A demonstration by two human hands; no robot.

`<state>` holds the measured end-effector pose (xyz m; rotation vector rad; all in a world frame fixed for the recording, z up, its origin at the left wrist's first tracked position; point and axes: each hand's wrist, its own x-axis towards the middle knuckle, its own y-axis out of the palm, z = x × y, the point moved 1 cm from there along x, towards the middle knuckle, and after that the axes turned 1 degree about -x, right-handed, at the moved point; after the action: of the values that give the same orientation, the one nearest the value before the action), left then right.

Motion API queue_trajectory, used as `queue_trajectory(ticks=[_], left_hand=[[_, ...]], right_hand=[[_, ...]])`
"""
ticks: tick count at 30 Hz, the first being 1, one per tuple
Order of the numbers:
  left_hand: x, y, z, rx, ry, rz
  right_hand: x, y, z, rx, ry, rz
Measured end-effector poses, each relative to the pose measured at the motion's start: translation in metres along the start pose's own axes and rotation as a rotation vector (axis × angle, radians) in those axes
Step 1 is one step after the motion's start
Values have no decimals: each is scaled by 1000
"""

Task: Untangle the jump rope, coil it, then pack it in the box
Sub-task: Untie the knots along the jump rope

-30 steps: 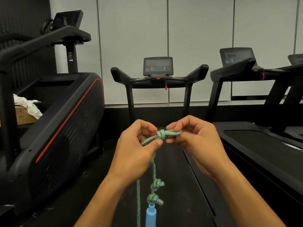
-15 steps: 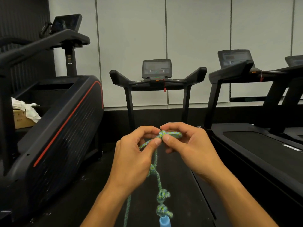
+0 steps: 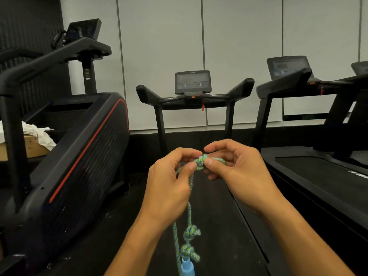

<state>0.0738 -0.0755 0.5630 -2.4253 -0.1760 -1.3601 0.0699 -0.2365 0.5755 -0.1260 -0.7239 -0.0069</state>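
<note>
The jump rope is a green-and-blue braided cord with a light blue handle hanging at the bottom edge. Both hands hold it up in front of me. My left hand and my right hand each pinch a tight knot between thumb and fingertips. Below the hands two strands hang down, and one carries two more knots just above the handle. A cardboard box with white paper spilling over it sits at the far left behind a machine.
A black stair machine with a red stripe fills the left side. A treadmill stands straight ahead, its belt under my hands. Another treadmill is close on the right. White wall panels are behind.
The hands have stayed on the same top knot, with fingertips shifting closer around it. The hanging strands and lower knots have swung slightly, and the handle shows a bit more.
</note>
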Motion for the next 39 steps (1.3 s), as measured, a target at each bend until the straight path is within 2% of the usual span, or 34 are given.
queue_trajectory(ticks=[6,11,16,27,39], left_hand=[[-1,4,0,-24,-6,90],[0,11,6,-68,-57,2],[4,14,13,-75,-27,-44],[6,22,19,-142,-118,-123],[1,14,8,-124,-84,-1]], right_hand=[[-1,-15,-2,28,7,17],[2,-20,-6,52,30,105],[7,-17,-14,39,39,169],[9,-9,-17,-32,-15,111],[7,-10,-16,-202,-91,86]])
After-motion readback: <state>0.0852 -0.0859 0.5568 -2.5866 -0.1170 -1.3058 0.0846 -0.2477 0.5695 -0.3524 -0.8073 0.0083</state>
